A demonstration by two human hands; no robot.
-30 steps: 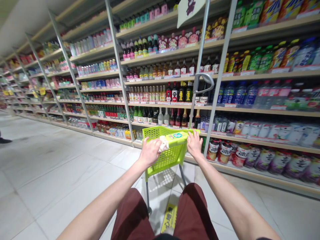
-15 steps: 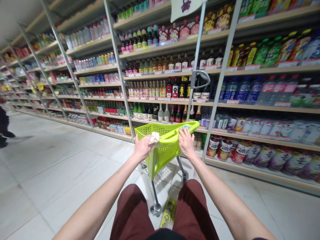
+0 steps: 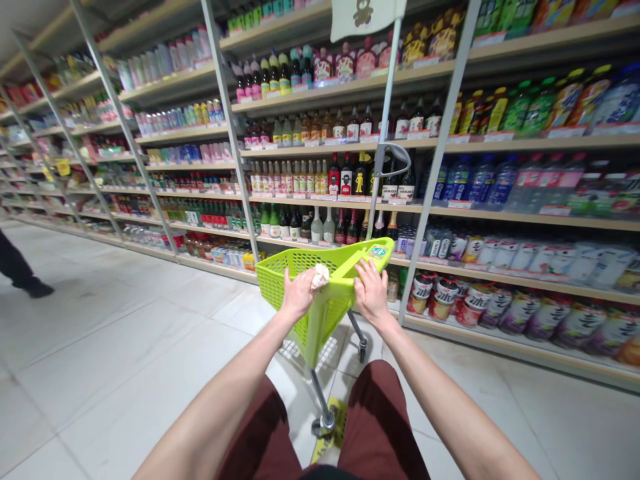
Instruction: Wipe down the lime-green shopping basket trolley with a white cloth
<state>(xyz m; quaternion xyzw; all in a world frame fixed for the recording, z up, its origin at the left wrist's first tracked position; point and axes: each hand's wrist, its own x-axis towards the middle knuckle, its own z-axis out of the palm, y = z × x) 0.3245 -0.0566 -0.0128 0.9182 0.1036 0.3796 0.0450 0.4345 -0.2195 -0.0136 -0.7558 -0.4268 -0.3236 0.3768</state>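
Observation:
A small lime-green shopping cart (image 3: 320,327) stands in front of me, turned at an angle, with a pole and a bear flag (image 3: 367,19) rising from it. My left hand (image 3: 300,292) is closed around a crumpled whitish thing (image 3: 321,276) and rests at the cart's near left rim. On the rim to the right lies my right hand (image 3: 371,292), its fingers spread over the green edge near a small label (image 3: 377,251). Under the cart's near wheel, a yellow sign (image 3: 331,433) shows on the floor between my knees.
Tall shelves with bottles (image 3: 350,127) and pouches (image 3: 495,310) run across the front and recede to the left. Pale floor tiles (image 3: 125,333) spread to the left. A person's dark leg and shoe (image 3: 25,270) show at the left edge.
The cart has turned, its basket swinging a little left. My left hand has shifted right with the whitish thing. The person's leg at the left has come further into view.

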